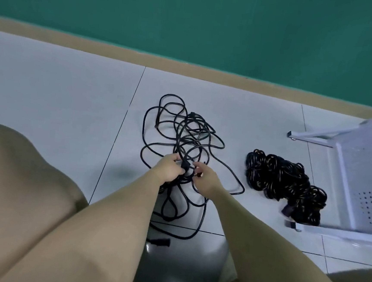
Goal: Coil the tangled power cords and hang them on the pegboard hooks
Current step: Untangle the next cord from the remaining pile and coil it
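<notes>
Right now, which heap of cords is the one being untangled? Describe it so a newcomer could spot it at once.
Start at the white pegboard rack lying on the tiled floor at the right. Next to it sits a dense bundled pile of cords; farther left is the loose tangle of cords. That one sprawls in wide open loops, and both hands, left and right, grip it.

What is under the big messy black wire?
The loose tangled cord lies on pale floor tiles. Both hands, left hand and right hand, and the forearms cover its near loops.

Loose cords [180,140] left of bundle [284,185]
</notes>
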### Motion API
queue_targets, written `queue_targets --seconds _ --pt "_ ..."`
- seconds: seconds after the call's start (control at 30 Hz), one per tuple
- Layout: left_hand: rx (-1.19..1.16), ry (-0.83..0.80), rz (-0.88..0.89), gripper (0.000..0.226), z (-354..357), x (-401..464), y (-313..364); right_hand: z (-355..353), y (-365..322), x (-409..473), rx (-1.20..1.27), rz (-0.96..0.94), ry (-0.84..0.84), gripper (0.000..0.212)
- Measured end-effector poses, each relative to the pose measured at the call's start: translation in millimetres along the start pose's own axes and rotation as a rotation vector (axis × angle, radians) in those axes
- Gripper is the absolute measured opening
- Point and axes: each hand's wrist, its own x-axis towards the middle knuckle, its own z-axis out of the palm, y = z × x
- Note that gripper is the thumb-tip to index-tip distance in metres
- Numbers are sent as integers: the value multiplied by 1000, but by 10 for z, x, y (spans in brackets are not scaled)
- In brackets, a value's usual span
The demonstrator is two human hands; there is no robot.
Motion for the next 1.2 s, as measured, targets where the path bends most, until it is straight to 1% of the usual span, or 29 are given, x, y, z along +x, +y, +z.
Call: queue_targets --seconds 0.1,0.23,0.33,0.37,0.47,0.5,0.57,0.63,0.73,0.8,0.83,0.9,0.97,1.03,1.13,1.2 --pt "-29 78 45 2 93 65 -48 4 -27 84 -1 -14 -7 48" --pt "-86 98 14 24 110 148 -90 110 28 113 -49 -82 -36 56" --pt "-155 140 -11 33 -5 135 -58 139 130 72 -203 -148 -11 66" --pt "-181 166 -21 36 -54 131 -42 137 169 52 -258 -163 -4 66" --pt "-228 189 -60 44 -176 94 61 122 255 -34 -337 -173 41 51" --pt "-240 171 -59 47 -201 76 121 119 276 -61 -342 -193 72 46" --pt "-273 117 -36 48 -244 15 311 110 229 -120 -300 -256 124 43" --pt "-341 86 12 47 -290 -70 575 92 19 -159 -196 -330 162 42" --pt "-470 75 79 44 -383 -213 1016 -5 -489 -208 -16 -393 184 29" --pt "-552 79 111 40 -473 -351 1303 -119 -802 -258 62 -437 189 19" --pt "-588 82 131 37 -521 -436 1451 -195 -931 -296 86 -473 203 18" --pt "-657 85 182 32 -630 -655 1763 -389 -1133 -401 136 -534 237 28" --pt "-702 60 246 27 -779 -904 2071 -611 -1300 -517 177 -565 278 31" --pt "-708 11 295 24 -958 -1188 2338 -855 -1491 -643 222 -583 311 35" --pt "-625 -28 367 13 -1193 -1608 2577 -1315 -1870 -885 245 -642 370 35" --pt "-555 -46 422 23 -1254 -1870 2658 -1661 -2155 -1097 199 -707 427 35"
